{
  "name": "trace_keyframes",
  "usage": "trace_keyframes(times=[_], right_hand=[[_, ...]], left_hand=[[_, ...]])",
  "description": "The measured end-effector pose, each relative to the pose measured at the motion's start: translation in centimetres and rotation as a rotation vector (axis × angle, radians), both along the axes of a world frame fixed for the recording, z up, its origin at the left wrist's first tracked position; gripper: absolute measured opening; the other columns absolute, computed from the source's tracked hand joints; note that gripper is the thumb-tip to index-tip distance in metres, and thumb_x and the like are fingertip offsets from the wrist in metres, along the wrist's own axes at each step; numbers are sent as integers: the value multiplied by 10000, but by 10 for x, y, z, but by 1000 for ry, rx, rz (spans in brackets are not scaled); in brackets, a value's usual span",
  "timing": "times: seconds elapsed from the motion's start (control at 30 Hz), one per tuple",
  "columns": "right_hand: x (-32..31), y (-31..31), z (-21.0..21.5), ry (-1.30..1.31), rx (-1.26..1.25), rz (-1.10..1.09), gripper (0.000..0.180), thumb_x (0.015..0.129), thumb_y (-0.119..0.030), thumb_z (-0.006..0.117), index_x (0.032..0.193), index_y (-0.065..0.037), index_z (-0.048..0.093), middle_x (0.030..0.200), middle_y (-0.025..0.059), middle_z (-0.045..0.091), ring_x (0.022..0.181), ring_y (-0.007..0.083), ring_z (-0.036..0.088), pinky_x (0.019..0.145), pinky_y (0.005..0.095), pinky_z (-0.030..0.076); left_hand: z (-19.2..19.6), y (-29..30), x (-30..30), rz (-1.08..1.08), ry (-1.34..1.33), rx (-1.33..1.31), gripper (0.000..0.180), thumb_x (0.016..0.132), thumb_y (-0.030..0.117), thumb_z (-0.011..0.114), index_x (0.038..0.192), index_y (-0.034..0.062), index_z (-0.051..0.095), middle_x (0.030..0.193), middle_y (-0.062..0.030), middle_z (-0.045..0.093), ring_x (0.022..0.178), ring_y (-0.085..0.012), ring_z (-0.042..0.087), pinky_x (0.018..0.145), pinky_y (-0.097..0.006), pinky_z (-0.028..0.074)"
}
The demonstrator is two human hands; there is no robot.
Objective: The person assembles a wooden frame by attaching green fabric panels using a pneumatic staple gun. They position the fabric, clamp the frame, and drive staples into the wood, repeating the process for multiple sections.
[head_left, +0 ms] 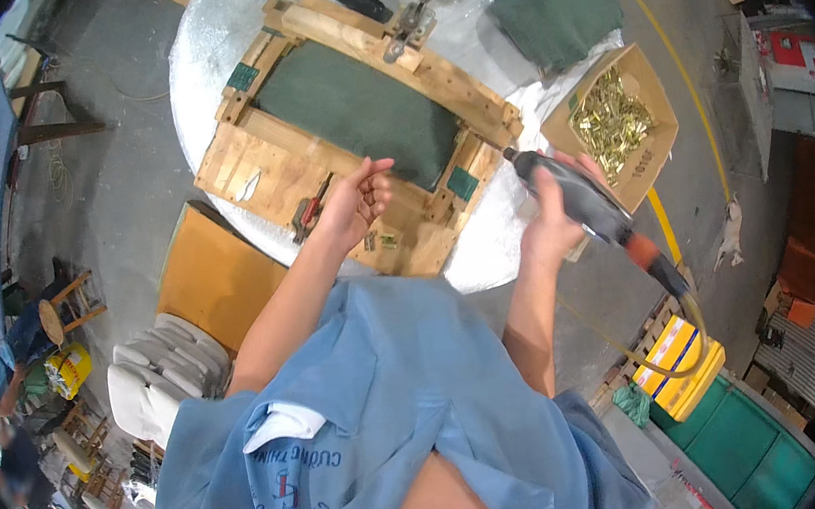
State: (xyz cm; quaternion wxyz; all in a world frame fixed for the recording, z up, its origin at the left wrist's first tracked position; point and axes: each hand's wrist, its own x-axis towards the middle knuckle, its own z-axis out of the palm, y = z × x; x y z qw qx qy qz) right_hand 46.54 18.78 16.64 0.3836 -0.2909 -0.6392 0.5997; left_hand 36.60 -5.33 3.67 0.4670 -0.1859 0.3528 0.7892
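My right hand (pixel 553 210) is wrapped round a dark power screwdriver (pixel 591 203) with an orange-red band and a hose at its rear. Its tip points at the right end of a wooden jig (pixel 462 72). My left hand (pixel 361 199) hovers over the jig's near side, thumb and fingers curled in; whatever they hold is too small to make out. A dark green fabric-covered panel (pixel 361 109) lies inside the jig, just beyond that hand. A metal toggle clamp (pixel 414 25) sits on the far rail. Near my left wrist lies a red-and-black tool (pixel 307 214).
A cardboard box (pixel 653 156) of brass-coloured fasteners (pixel 613 120) stands right of the jig. Behind it lies another green padded panel (pixel 556 16). The round table (pixel 198 87) is covered in silvery wrap. Grey cushions (pixel 164 363) are stacked at left; a yellow box (pixel 679 364) sits lower right.
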Motion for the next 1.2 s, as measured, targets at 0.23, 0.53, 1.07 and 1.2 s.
trace_keyframes(times=[0.23, 0.53, 1.07, 1.2], right_hand=[[84, -54, 54, 285, -216, -34, 628, 836, -34, 780, 1373, -96, 461, 1158, 181, 637, 1110, 395, 676, 1039, 628, 555], [113, -85, 56, 339, -270, 46, 601, 819, 2, 793, 1331, -74, 488, 1162, 174, 624, 1112, 305, 649, 1035, 638, 560], [130, -93, 56, 284, -233, 153, 592, 839, 15, 738, 1364, -61, 476, 1170, 183, 621, 1092, 352, 667, 1024, 618, 576], [124, -94, 55, 281, -221, 113, 599, 843, 15, 742, 1371, -58, 469, 1172, 185, 629, 1084, 373, 681, 1023, 594, 579]], left_hand=[[52, 21, 38, 28, -74, 278, 742, 1134, 551, 276, 1539, -59, 398, 1524, -261, 517, 1409, -375, 524, 1200, -483, 438], [86, 32, 59, -99, 9, 325, 890, 1089, 677, 220, 1588, -53, 312, 1580, -259, 462, 1442, -378, 495, 1203, -496, 424], [88, 43, 59, -16, 10, 295, 918, 1077, 697, 239, 1561, -78, 314, 1528, -293, 482, 1426, -385, 501, 1186, -490, 456], [56, 41, 47, 8, -4, 87, 769, 1089, 625, 400, 1452, -46, 498, 1346, -208, 620, 1276, -316, 609, 1112, -454, 515]])
